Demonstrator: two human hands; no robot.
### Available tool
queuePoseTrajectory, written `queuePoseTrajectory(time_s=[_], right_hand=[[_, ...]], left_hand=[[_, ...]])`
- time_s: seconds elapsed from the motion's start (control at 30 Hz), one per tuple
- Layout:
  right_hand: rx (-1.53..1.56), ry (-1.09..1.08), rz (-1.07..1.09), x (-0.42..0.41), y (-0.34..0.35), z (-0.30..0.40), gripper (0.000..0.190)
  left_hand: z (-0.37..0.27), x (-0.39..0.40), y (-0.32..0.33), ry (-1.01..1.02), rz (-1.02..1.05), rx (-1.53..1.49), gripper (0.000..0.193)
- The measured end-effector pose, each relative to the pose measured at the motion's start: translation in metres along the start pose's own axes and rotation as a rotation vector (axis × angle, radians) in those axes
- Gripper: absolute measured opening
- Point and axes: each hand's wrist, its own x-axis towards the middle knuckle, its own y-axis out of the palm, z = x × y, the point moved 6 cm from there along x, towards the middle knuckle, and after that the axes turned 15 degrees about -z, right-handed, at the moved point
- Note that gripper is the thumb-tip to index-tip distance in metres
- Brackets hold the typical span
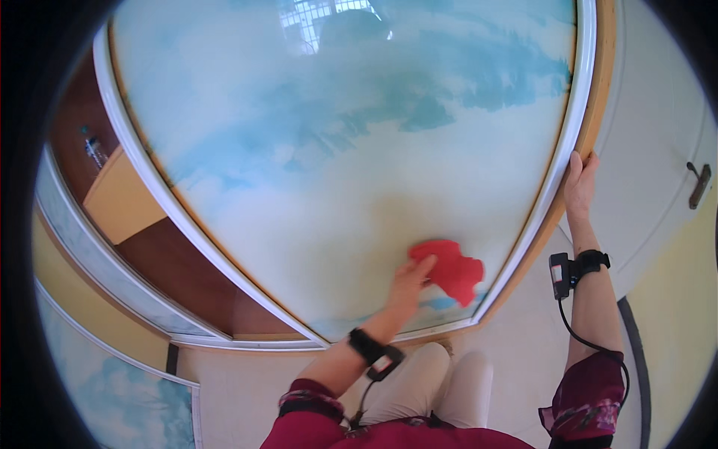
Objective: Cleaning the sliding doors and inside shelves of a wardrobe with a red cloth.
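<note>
My left hand holds a red cloth against the lower part of a glossy sliding door panel with a blue and white cloudy pattern. The cloth spreads out to the right of my fingers. My right hand grips the right edge of the panel, at the white frame and the wooden side board beside it. Its thumb and a finger show at the edge; the other fingers are partly hidden.
Left of the panel, the cabinet stands open, with a light wooden shelf piece and a plastic bottle inside. A white door with a metal handle is at the right. Pale floor lies below.
</note>
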Motion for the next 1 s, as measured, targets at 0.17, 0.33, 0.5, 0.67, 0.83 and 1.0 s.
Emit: queuePoseTrajectory(time_s=[0.17, 0.33, 0.5, 0.67, 0.83, 1.0], right_hand=[[-0.069, -0.015, -0.007, 0.000, -0.001, 0.010, 0.052], [-0.074, 0.009, -0.013, 0.004, -0.005, 0.008, 0.051], [-0.081, 0.054, -0.013, -0.001, -0.003, 0.006, 0.051], [-0.045, 0.028, -0.010, -0.005, -0.002, 0.003, 0.051], [-0.041, -0.006, -0.018, -0.003, -0.001, -0.007, 0.049], [-0.050, -0.021, -0.038, 0.004, -0.002, -0.013, 0.048]], left_hand=[[-0.206, -0.064, -0.067, 0.722, -0.198, -0.003, 0.023], [-0.324, -0.120, -0.028, 1.873, -0.624, 0.590, 0.024], [-0.241, -0.079, 0.070, 2.233, -0.393, 1.077, 0.029], [-0.132, -0.063, 0.111, 2.236, 0.591, 1.235, 0.027], [-0.250, -0.100, 0.120, 2.546, 0.246, 1.214, 0.031], [-0.428, -0.137, 0.061, 2.515, -0.693, 1.203, 0.040]])
